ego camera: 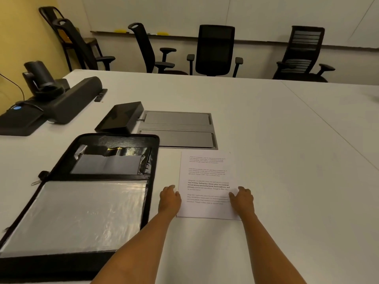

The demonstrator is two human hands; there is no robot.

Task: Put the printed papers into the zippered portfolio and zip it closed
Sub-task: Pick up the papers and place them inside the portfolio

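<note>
Our left hand [169,198] rests at the left edge of the printed papers [207,182] and our right hand [242,199] on their right edge, both loosely open and flat, gripping nothing yet. The stack, sheet count untellable, lies on the surface [276,130] with its long axis running away from us. One zippered portfolio [86,193] lies open just left, nearer our left hand

Papers [207,173] on table [276,140], just right of open portfolio [82,201].
</note>
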